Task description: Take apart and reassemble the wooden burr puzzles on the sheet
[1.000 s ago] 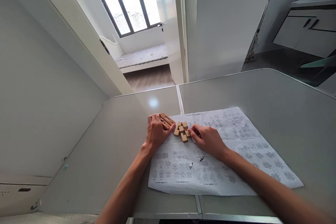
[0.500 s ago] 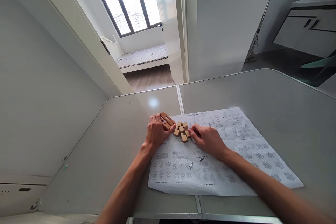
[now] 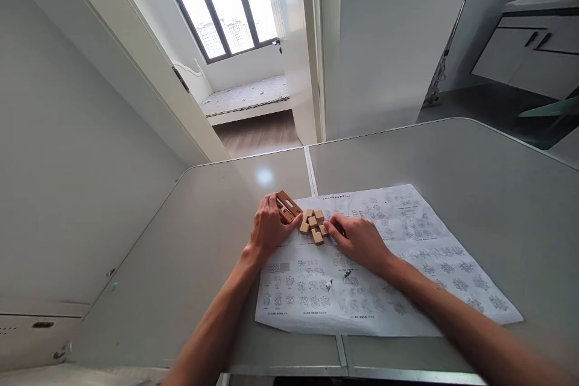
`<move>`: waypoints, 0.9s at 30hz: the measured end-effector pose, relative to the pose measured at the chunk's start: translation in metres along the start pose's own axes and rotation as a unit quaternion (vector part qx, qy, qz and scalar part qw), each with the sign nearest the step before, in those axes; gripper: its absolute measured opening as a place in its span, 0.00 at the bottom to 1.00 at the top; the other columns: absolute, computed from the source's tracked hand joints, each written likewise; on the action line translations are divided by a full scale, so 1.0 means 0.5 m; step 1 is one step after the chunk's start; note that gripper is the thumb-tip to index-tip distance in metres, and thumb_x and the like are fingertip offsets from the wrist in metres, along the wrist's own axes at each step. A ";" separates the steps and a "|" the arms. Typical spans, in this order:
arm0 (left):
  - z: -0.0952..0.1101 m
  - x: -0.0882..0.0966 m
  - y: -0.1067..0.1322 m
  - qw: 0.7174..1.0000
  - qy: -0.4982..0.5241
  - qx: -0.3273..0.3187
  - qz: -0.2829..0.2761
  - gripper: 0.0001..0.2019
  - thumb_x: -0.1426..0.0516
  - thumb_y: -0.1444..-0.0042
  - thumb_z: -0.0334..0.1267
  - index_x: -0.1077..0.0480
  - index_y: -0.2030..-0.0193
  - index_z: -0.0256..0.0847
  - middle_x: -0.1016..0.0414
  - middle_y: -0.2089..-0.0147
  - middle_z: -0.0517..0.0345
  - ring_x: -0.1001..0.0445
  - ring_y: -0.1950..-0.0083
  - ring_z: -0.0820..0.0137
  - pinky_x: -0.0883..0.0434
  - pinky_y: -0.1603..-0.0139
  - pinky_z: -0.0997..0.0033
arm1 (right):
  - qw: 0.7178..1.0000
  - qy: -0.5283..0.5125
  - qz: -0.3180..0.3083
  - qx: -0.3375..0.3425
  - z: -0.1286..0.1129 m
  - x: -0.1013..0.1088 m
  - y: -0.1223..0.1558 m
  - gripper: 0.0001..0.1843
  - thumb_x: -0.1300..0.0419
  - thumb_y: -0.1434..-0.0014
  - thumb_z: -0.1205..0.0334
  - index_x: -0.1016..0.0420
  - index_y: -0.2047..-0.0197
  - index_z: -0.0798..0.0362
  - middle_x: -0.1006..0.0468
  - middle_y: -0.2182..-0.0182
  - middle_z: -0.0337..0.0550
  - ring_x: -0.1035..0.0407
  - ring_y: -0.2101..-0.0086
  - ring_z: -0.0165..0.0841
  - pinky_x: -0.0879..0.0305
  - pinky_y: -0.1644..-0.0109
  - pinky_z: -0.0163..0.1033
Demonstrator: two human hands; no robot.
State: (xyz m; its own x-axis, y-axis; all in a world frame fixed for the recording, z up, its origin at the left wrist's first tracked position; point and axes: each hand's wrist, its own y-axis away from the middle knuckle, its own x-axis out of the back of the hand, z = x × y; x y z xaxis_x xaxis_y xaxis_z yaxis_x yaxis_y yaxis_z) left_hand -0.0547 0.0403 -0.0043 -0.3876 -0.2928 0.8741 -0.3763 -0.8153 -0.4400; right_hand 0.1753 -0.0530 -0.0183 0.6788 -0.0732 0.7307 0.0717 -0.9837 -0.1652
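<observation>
My left hand (image 3: 268, 221) is closed around a brown wooden piece with cut-out slots (image 3: 288, 205), just past the far left edge of the printed sheet. Beside it, on the paper, sits a small cluster of light wooden puzzle blocks (image 3: 313, 223), several of them crossing one another. My right hand (image 3: 359, 240) has its thumb and index finger pinched at the right side of this cluster, on one of its blocks. The other fingers are curled under. Part of the slotted piece is hidden by my left fingers.
A large creased instruction sheet (image 3: 312, 304) with printed diagrams lies under the blocks and my right forearm. Two small dark scraps or tears (image 3: 347, 274) show on it. The grey table (image 3: 203, 211) has a metal seam. Beyond are a doorway, a bed (image 3: 248, 96) and a window.
Almost nothing differs. The slotted wooden piece in my left hand has tilted up very slightly; both hands and the block cluster keep their places.
</observation>
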 end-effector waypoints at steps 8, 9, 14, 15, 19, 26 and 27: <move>-0.005 0.006 -0.002 0.999 0.045 0.015 0.021 0.35 0.34 0.45 0.58 0.36 0.39 0.39 0.25 0.46 0.41 0.21 0.49 0.52 0.22 0.48 0.52 | 1.000 0.004 0.003 0.004 0.002 -0.001 -0.002 0.18 0.52 0.27 0.51 0.32 0.66 0.49 0.24 0.77 0.38 0.31 0.75 0.35 0.46 0.68 0.37; -0.004 0.009 -0.002 0.998 0.057 0.025 0.025 0.34 0.34 0.45 0.58 0.36 0.39 0.39 0.24 0.46 0.41 0.21 0.50 0.52 0.22 0.48 0.52 | 1.000 0.004 0.003 0.004 0.001 -0.001 -0.001 0.18 0.52 0.27 0.51 0.32 0.66 0.49 0.24 0.77 0.38 0.31 0.75 0.35 0.47 0.68 0.38; 0.018 0.030 -0.004 0.986 0.150 0.069 0.033 0.31 0.34 0.44 0.58 0.31 0.42 0.38 0.21 0.48 0.44 0.20 0.51 0.56 0.24 0.47 0.55 | 1.000 0.000 0.002 0.003 -0.002 0.001 -0.001 0.18 0.53 0.27 0.51 0.32 0.66 0.49 0.23 0.77 0.38 0.31 0.75 0.35 0.47 0.68 0.38; 0.025 0.035 -0.004 0.981 0.176 0.073 0.029 0.30 0.34 0.44 0.57 0.30 0.42 0.38 0.20 0.49 0.45 0.20 0.51 0.57 0.24 0.46 0.55 | 1.000 -0.001 0.001 0.003 -0.002 0.001 -0.001 0.18 0.53 0.27 0.51 0.32 0.66 0.49 0.23 0.77 0.38 0.31 0.75 0.35 0.47 0.68 0.38; 0.059 0.055 -0.003 0.939 0.331 0.096 -0.010 0.29 0.35 0.43 0.55 0.29 0.41 0.38 0.20 0.46 0.44 0.20 0.46 0.56 0.26 0.42 0.56 | 1.000 -0.007 0.004 0.001 -0.003 0.001 -0.002 0.17 0.52 0.27 0.51 0.32 0.66 0.48 0.23 0.76 0.37 0.30 0.74 0.35 0.46 0.68 0.37; 0.102 0.073 0.008 0.803 0.564 0.105 -0.163 0.33 0.39 0.41 0.62 0.27 0.40 0.38 0.21 0.43 0.42 0.21 0.43 0.52 0.26 0.42 0.57 | 0.996 -0.062 -0.006 0.065 -0.011 0.008 0.004 0.12 0.45 0.29 0.52 0.27 0.62 0.48 0.19 0.65 0.38 0.31 0.73 0.32 0.42 0.66 0.37; 0.105 0.075 0.010 0.792 0.577 0.100 -0.171 0.34 0.40 0.41 0.63 0.26 0.40 0.38 0.21 0.44 0.42 0.21 0.44 0.52 0.26 0.42 0.57 | 0.994 -0.071 -0.014 0.084 -0.013 0.009 0.004 0.11 0.44 0.29 0.52 0.26 0.59 0.47 0.19 0.62 0.38 0.32 0.74 0.31 0.42 0.66 0.37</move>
State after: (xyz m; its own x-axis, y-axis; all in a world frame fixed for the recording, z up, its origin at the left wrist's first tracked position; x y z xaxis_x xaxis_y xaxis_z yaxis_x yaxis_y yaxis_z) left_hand -0.0267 -0.0009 0.0371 -0.8469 0.5194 0.1143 -0.5288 -0.8453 -0.0767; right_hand 0.1740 -0.0564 -0.0110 0.7705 -0.0108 0.6373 0.2044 -0.9429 -0.2632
